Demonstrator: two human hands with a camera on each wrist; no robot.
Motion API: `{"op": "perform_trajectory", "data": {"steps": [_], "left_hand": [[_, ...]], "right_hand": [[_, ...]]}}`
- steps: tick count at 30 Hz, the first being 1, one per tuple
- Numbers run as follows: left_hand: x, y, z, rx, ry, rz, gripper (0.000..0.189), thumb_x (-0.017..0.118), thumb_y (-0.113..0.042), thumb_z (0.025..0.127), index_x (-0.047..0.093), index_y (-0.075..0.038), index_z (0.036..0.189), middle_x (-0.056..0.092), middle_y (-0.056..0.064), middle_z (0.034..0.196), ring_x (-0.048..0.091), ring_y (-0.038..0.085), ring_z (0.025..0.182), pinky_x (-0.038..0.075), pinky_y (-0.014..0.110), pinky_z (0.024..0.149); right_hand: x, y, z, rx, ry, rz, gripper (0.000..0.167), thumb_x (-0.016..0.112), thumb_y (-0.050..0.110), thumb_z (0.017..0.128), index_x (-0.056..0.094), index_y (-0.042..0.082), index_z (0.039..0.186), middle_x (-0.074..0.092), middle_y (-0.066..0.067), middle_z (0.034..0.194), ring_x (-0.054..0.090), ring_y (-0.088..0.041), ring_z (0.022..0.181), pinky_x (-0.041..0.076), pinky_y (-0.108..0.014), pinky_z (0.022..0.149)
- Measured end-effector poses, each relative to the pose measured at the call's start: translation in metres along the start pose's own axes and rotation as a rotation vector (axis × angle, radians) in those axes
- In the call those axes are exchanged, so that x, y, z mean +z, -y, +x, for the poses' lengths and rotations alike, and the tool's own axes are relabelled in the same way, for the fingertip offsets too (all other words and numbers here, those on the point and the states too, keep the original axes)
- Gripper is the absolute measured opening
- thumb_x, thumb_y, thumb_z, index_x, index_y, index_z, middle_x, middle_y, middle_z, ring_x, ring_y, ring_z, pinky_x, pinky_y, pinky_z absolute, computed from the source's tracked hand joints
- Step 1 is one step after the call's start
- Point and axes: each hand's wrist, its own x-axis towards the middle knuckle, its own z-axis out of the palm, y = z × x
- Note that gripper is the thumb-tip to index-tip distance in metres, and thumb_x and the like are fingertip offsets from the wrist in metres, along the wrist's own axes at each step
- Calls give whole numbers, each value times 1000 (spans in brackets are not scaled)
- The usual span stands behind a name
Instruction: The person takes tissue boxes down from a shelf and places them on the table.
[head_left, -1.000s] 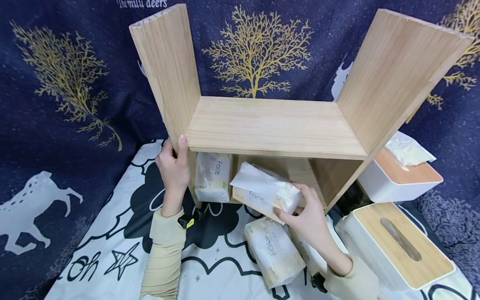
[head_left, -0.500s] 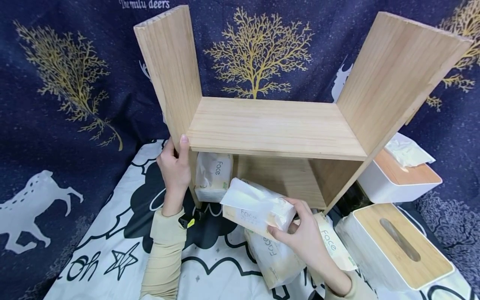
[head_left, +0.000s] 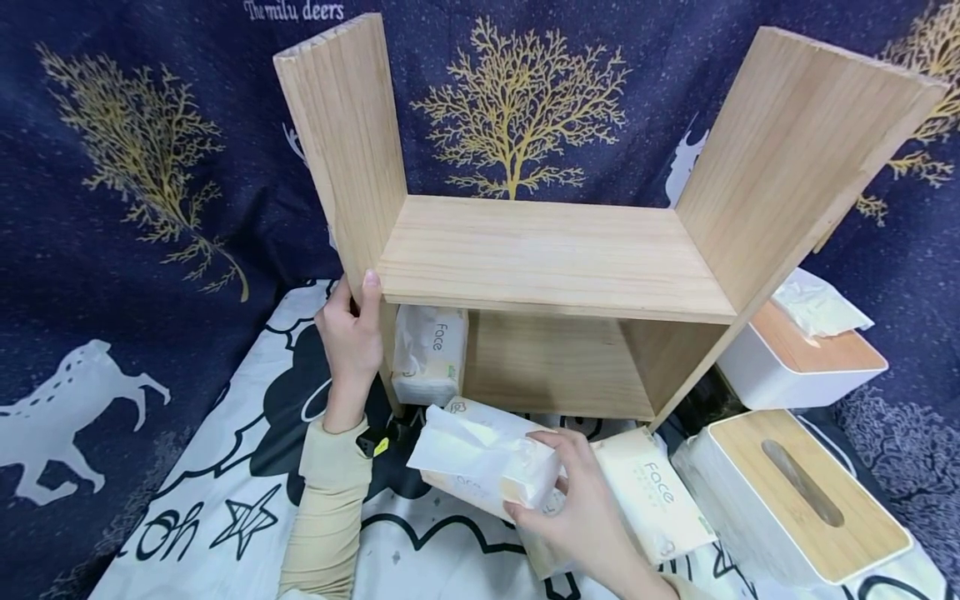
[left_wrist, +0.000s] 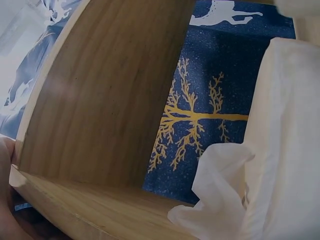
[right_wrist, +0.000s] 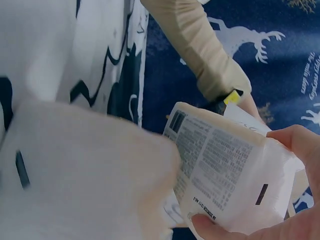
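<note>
My left hand (head_left: 350, 354) grips the left side board of a wooden shelf (head_left: 555, 260), thumb on its front edge. In the left wrist view only part of that hand (left_wrist: 6, 195) shows at the board's edge. My right hand (head_left: 577, 504) pinches one end of a tissue pack (head_left: 480, 454), its loose white flap hanging over the "Face" print. The pack is in front of the lower compartment, above the cloth. In the right wrist view thumb and fingers span the end of this pack (right_wrist: 220, 165). Another tissue pack (head_left: 429, 350) stands inside the lower compartment at the left.
A tissue pack (head_left: 652, 492) lies on the patterned cloth (head_left: 427, 558) by my right hand; one more (head_left: 542, 554) is mostly hidden beneath the held pack. To the right stand a tissue box with a slotted wooden lid (head_left: 810, 483) and another tissue box (head_left: 802, 367).
My right hand has drawn the tissue pack out of the lower compartment, toward me and to the left. The pack on the cloth at right is more exposed. My left hand stays on the shelf.
</note>
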Motion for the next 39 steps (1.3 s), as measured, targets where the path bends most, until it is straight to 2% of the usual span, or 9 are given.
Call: {"op": "perform_trajectory", "data": {"steps": [4,8,15,19,21,25,29,36,39], "left_hand": [[0,0,1,10,3,-10,38,54,-38,95,68,-2,99,65,17,73,48,13,59,34,19,53],[-1,0,1,9,12,-14,39,54,-37,96,68,-2,103,68,19,81,51,15,62,35,18,54],[-3,-1,-1,9,47,-19,41,54,-38,96,68,-3,111,71,20,91,58,22,68,37,16,55],[-5,-1,-1,5,48,-16,40,54,-38,96,68,-3,111,71,20,93,59,22,69,37,16,56],[-5,-1,-1,8,48,-12,40,54,-38,96,68,-3,110,71,19,90,57,20,67,37,16,55],[-5,-1,0,19,57,-4,40,54,-37,96,68,-2,109,70,19,87,56,19,65,36,16,55],[-5,0,0,16,59,-9,41,54,-38,96,68,-2,109,71,20,89,57,20,66,37,15,55],[-5,1,1,9,56,-5,41,54,-39,96,68,-3,110,71,20,90,58,21,67,37,16,56],[-5,1,2,16,57,-2,41,53,-39,96,68,-3,110,71,20,90,57,21,66,37,16,55]], "right_hand": [[10,0,-5,-11,25,-46,68,90,21,61,58,22,121,47,-3,128,50,-26,116,56,-35,76],[23,-4,-9,-93,26,-90,69,90,24,60,57,21,120,47,-5,127,49,-27,118,52,-27,72],[42,-6,-14,-234,-11,-224,73,89,24,56,55,16,120,46,-6,123,52,-25,115,51,-43,88],[54,-5,-16,-281,3,-257,75,90,23,55,52,13,120,45,-9,123,53,-24,112,52,-38,86],[59,-5,-17,-286,5,-266,75,89,24,57,52,12,120,44,-10,122,52,-23,111,51,-36,85],[68,-6,-16,-240,12,-276,74,88,29,61,50,12,122,42,-10,122,50,-22,109,49,-38,87],[76,-8,-13,-211,30,-291,77,88,31,63,47,9,124,41,-13,121,50,-23,108,49,-40,88],[83,-11,-11,-257,90,-417,87,90,41,61,45,7,128,44,-21,118,52,-28,104,53,-38,82],[84,-14,-11,-272,115,-444,94,90,43,59,43,6,132,45,-25,120,53,-30,105,53,-39,83]]}}
